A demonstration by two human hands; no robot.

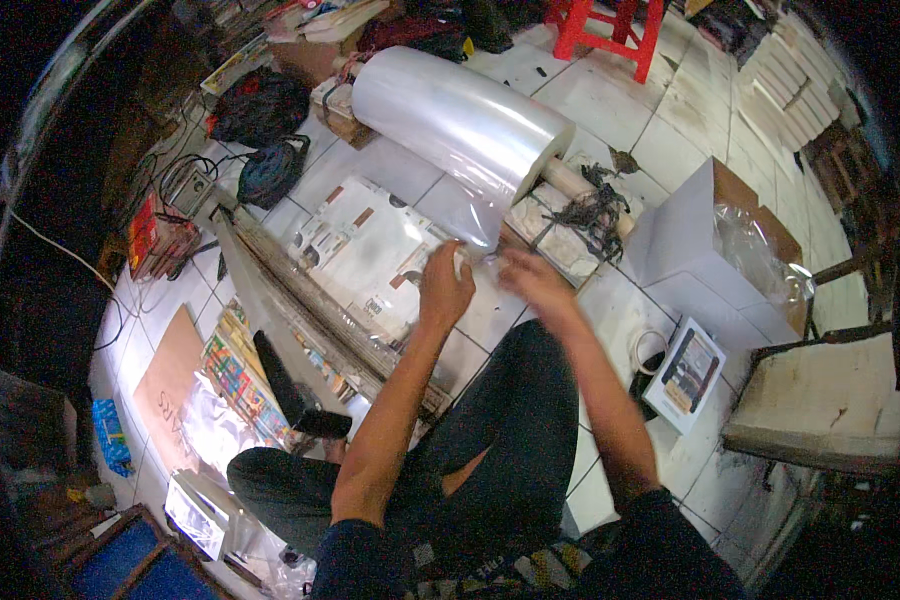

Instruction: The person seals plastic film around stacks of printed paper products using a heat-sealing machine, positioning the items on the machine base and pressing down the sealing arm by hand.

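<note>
A big roll of clear plastic film [460, 112] lies across the floor ahead of me, resting on low supports at both ends. Its loose end [478, 215] hangs toward me and narrows between my hands. My left hand [447, 287] is closed, thumb and fingers pinching the film's near edge. Just right of that edge is my right hand [535, 283], its curled fingers blurred by motion; whether it grips the film cannot be made out. Under and left of the film, a flat white printed box or sheet [370, 250] lies on the tiles.
A long bar-type sealer [300, 290] runs diagonally on my left, beside a brown cardboard sheet [165, 385]. To the right stand an open white carton [705, 240] with clear plastic inside, a boxed tablet [685, 375] and a tape roll [649, 351]. A red stool [610, 35] is behind.
</note>
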